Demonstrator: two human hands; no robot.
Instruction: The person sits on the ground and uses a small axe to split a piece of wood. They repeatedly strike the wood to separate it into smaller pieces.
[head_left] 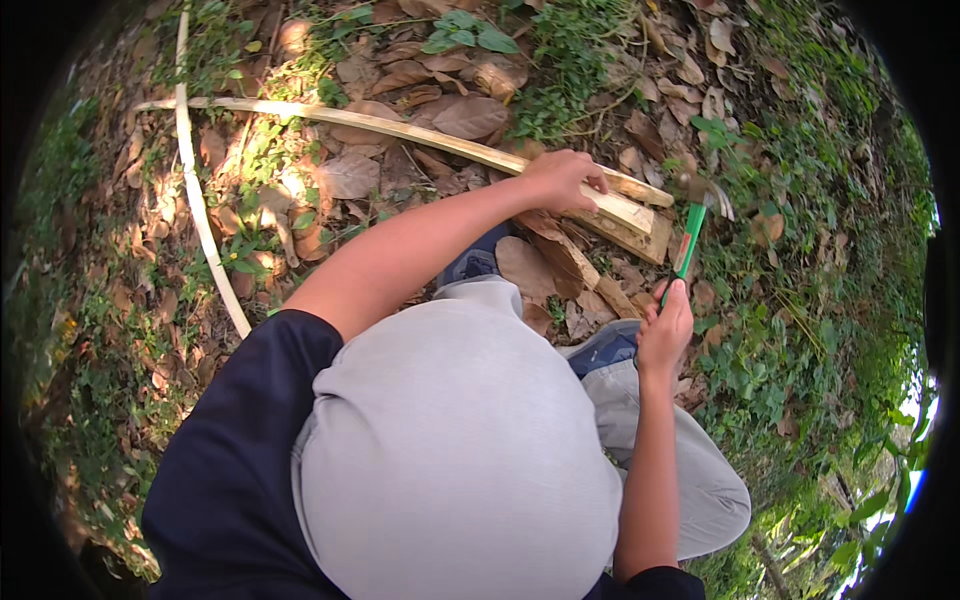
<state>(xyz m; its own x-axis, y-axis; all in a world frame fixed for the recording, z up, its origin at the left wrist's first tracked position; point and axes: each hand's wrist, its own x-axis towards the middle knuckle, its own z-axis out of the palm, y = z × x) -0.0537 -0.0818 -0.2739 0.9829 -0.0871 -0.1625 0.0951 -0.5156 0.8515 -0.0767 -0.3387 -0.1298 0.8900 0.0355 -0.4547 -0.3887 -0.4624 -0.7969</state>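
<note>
The left hand [560,180] presses down, fingers curled, on a long pale split wooden strip [400,130] lying across dry brown leaves [350,175] at the far side. The right hand [665,330] grips a green-handled hatchet [690,238], its head just right of the strip's end.

Dry leaves [470,115] litter sunlit ground (green weeds [800,160] around).

left hand [560,180] on bamboo strip [400,130], hatchet [690,235] right (leaves [350,175] beneath)

Pale, matt split wood strip [400,130]; glossy green plastic tool handle [688,242].
</note>
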